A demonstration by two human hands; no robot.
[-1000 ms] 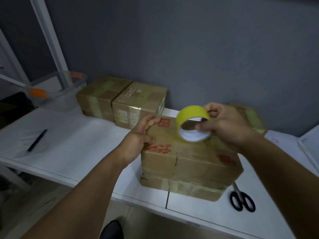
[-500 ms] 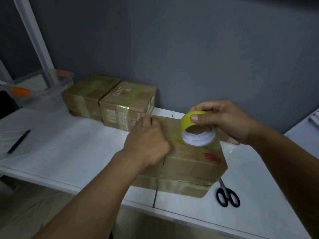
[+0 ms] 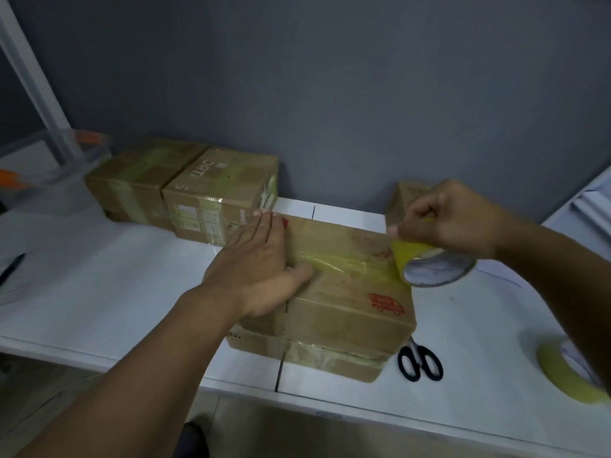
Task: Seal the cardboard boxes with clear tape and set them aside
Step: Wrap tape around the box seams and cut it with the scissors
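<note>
Box (image 3: 344, 292) is sitting mid-table (image 3: 99, 285), left hand (image 3: 261, 269) pressing flat on its top at 9 o'clock. Right hand (image 3: 453, 219) is gripping the tape roll (image 3: 429, 266) at the box's 3 o'clock edge, a strip lying across the lid between them.

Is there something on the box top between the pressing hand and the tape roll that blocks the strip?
Nothing visible. The box top between the left hand and the tape roll carries only the tape strip.

Box (image 3: 344, 312): matt brown cardboard. Tape (image 3: 344, 264): glossy yellowish film. Worktop (image 3: 109, 285): smooth white. Scissors (image 3: 419, 361): black plastic handles.
</note>
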